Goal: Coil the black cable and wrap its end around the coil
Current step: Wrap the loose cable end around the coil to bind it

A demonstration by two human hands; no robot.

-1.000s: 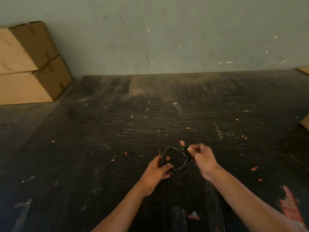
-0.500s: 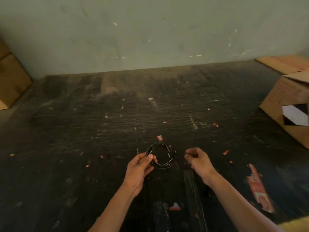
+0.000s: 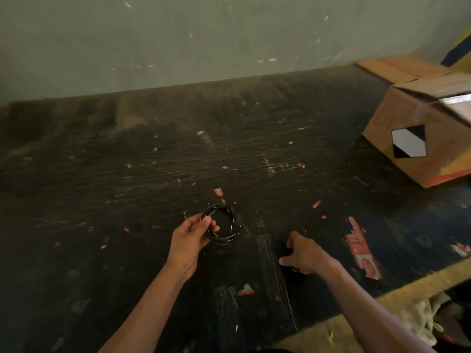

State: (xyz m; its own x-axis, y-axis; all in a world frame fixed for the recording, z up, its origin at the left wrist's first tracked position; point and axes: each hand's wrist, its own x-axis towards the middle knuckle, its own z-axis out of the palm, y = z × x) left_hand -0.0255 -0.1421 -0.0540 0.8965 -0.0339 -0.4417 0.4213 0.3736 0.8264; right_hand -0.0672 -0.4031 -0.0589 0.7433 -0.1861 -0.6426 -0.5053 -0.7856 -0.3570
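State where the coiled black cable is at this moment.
In the head view, the coiled black cable sits low and centre, held above the dark table by the left hand, left of the right hand.

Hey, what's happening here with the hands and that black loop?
A person is coiling a black cable over a dark, scuffed table. The left hand pinches the finished coil, held just above the surface. The right hand is apart from it, resting low by the table. A cardboard box sits far right.
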